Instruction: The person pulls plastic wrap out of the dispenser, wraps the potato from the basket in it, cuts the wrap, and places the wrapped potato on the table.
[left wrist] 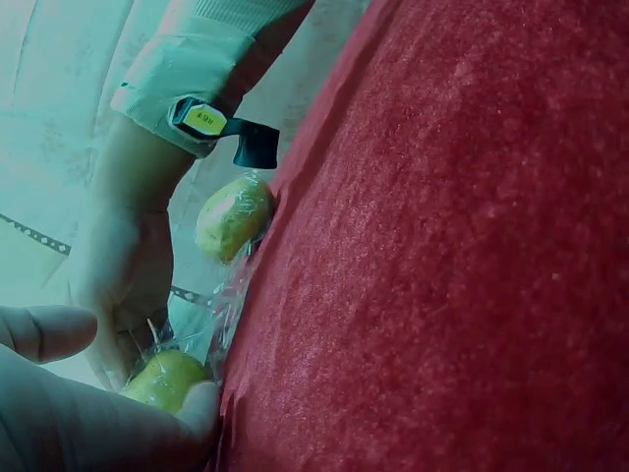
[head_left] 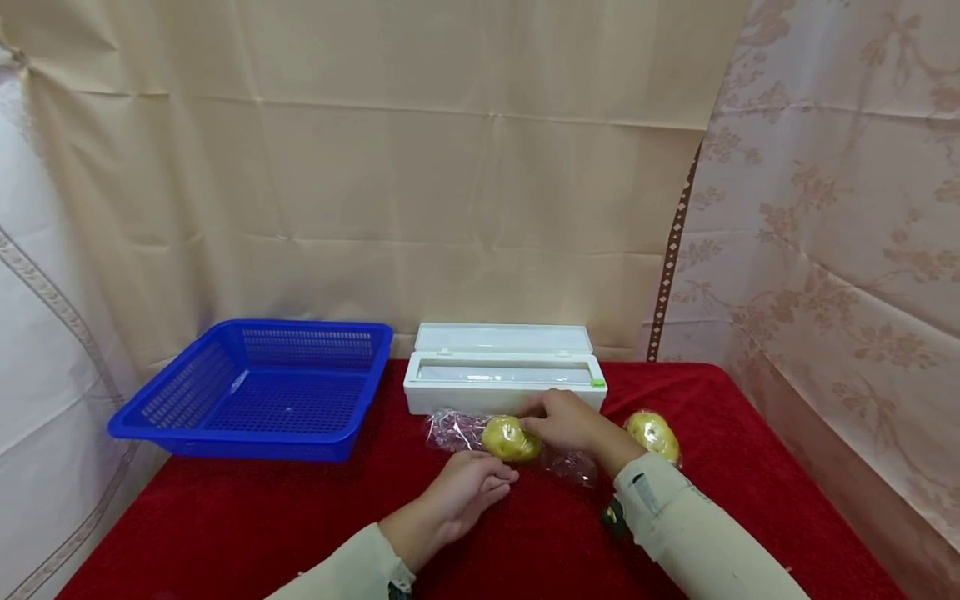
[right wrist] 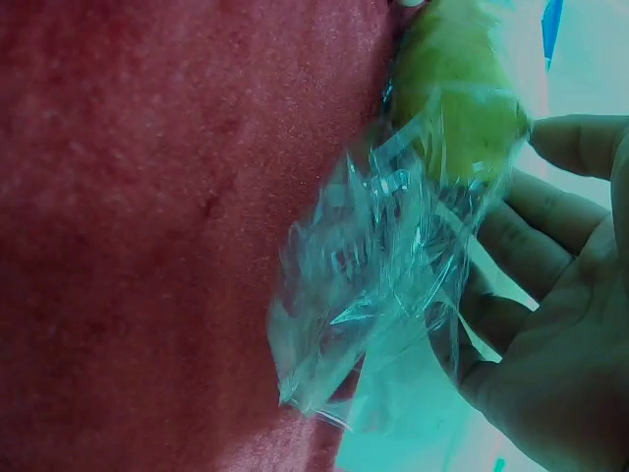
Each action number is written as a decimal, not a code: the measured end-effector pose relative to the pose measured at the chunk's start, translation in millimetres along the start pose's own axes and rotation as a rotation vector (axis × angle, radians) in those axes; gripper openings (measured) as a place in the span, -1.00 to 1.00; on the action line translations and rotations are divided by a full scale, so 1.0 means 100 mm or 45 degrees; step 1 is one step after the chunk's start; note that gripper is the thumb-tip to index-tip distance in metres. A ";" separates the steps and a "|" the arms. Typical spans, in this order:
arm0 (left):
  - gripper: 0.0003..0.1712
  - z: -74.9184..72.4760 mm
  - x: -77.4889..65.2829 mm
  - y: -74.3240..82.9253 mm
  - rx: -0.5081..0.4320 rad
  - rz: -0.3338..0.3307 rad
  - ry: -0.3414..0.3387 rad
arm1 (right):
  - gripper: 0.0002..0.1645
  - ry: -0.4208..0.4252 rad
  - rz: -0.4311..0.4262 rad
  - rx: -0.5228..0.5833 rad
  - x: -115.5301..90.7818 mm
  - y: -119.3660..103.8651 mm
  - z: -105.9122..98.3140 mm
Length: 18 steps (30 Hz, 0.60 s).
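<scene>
A yellow potato [head_left: 510,439] in clear plastic wrap lies on the red cloth, loose wrap [head_left: 455,431] spreading from its left end and crumpled wrap [right wrist: 378,275] from the other. My left hand [head_left: 467,492] is at its near left side, fingers fairly straight; in the left wrist view a fingertip touches the potato [left wrist: 167,382]. At its far right side is my right hand [head_left: 566,425]. The right wrist view has that thumb against the potato [right wrist: 457,98], with the other fingers loosely extended behind the film. Another wrapped potato [head_left: 652,437] rests beyond the right forearm.
A white wrap dispenser box [head_left: 502,398] with its lid raised stands just behind the potato. At the left sits a blue plastic basket [head_left: 251,446]. Red cloth [head_left: 300,517] covers the table, and a beige curtain [head_left: 450,208] hangs behind.
</scene>
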<state>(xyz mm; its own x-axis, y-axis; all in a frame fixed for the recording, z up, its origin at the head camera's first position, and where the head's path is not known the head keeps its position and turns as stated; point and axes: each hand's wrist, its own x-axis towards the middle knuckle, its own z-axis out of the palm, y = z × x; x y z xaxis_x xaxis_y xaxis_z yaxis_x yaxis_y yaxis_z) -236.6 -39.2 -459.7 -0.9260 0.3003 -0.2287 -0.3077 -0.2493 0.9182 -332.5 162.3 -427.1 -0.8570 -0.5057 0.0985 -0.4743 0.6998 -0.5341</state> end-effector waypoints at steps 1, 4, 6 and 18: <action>-0.50 0.00 -0.01 0.01 0.010 0.010 -0.007 | -0.71 -0.004 -0.010 0.015 -0.01 0.00 0.00; -0.51 -0.02 -0.04 0.04 0.046 0.026 -0.026 | -0.74 -0.008 -0.015 0.037 -0.05 0.00 0.00; -0.50 -0.04 -0.06 0.07 0.081 0.021 -0.029 | -0.76 -0.009 -0.023 0.056 -0.10 -0.01 -0.01; -0.42 -0.22 -0.20 0.20 0.290 0.059 -0.019 | -0.74 0.011 0.036 0.251 -0.49 -0.13 0.11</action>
<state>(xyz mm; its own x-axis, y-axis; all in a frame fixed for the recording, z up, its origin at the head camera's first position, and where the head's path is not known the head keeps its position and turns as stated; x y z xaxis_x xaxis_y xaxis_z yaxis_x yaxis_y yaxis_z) -229.5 -70.6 -443.9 -0.9342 0.3073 -0.1812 -0.2058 -0.0492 0.9774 -282.0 172.8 -434.2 -0.8716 -0.4823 0.0881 -0.4022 0.6007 -0.6909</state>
